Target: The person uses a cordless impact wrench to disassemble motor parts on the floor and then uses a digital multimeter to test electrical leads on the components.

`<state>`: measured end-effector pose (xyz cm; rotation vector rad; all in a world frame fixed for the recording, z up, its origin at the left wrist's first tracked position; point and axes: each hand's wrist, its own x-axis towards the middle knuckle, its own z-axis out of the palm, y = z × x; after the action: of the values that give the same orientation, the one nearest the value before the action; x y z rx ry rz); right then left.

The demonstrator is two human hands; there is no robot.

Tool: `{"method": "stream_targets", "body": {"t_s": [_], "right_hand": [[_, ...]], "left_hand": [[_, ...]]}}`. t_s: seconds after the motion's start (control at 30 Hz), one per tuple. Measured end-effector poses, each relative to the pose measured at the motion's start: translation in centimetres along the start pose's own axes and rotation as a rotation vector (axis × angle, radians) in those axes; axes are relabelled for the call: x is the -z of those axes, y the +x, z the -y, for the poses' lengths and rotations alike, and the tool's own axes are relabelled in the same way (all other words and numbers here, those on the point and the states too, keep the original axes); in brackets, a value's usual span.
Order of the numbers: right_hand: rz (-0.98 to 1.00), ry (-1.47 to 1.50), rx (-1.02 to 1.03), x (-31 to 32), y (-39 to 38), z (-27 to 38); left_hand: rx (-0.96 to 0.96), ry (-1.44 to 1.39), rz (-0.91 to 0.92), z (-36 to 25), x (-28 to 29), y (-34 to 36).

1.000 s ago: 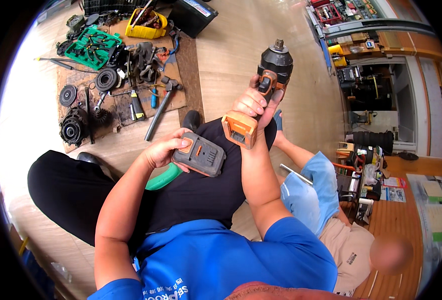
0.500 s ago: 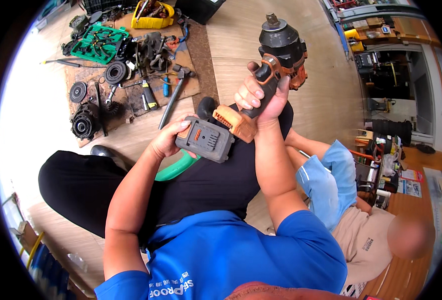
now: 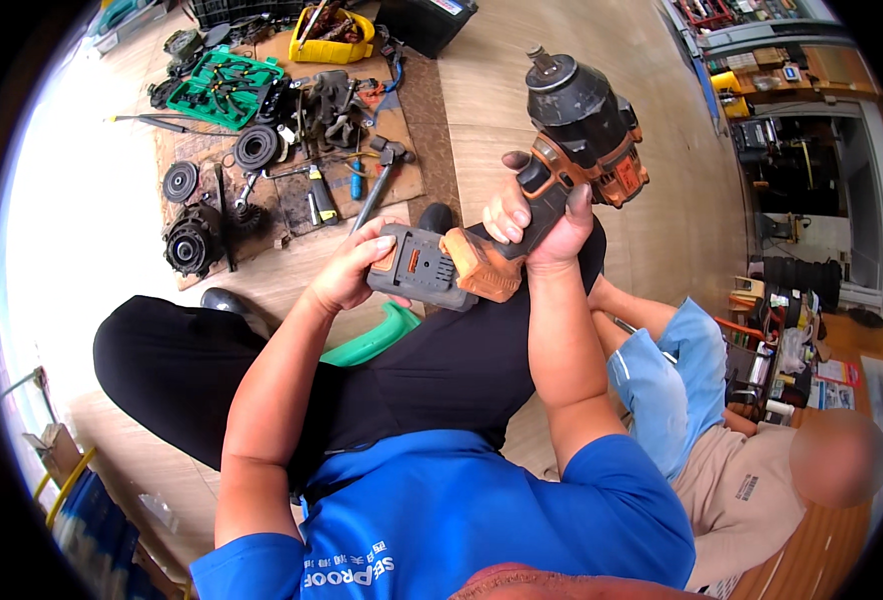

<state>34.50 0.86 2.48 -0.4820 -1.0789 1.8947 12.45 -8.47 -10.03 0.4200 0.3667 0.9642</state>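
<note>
My right hand (image 3: 562, 238) is wrapped round the grip of an orange and black cordless impact wrench (image 3: 582, 112), its square drive pointing up and to the left. In my left hand (image 3: 350, 270) is a dark grey battery pack (image 3: 417, 262) with an orange end, its contact side turned upward. The battery's right end lies up against the orange foot (image 3: 484, 268) of the wrench's handle. From this angle I cannot tell whether the two are engaged. Both are held above my black-trousered leg.
A green curved thing (image 3: 374, 340) shows below my left hand. Cardboard (image 3: 392, 185) on the floor bears a hammer (image 3: 387, 165), a green tool case (image 3: 224, 88), a yellow tray (image 3: 334, 48) and greasy parts. Another person (image 3: 737, 480) sits at the right beside a wooden counter.
The battery pack has come right, from just apart to against the foot of the wrench's handle. The wrench has shifted slightly right and down. The whole view has shifted a little.
</note>
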Motion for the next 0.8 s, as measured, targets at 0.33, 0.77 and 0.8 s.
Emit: {"method": "stream_targets", "body": {"t_s": [0.33, 0.77, 0.8], "right_hand": [[-0.010, -0.069, 0.071, 0.9, -0.1, 0.0], [0.076, -0.221, 0.070, 1.8, -0.5, -0.5], [0.089, -0.224, 0.062, 1.8, -0.5, -0.6]], "left_hand": [[-0.003, 0.026, -0.119, -0.9, -0.1, -0.5], [-0.030, 0.092, -0.114, -1.5, -0.2, -0.5], [-0.030, 0.096, -0.133, -1.7, -0.7, -0.6]]}}
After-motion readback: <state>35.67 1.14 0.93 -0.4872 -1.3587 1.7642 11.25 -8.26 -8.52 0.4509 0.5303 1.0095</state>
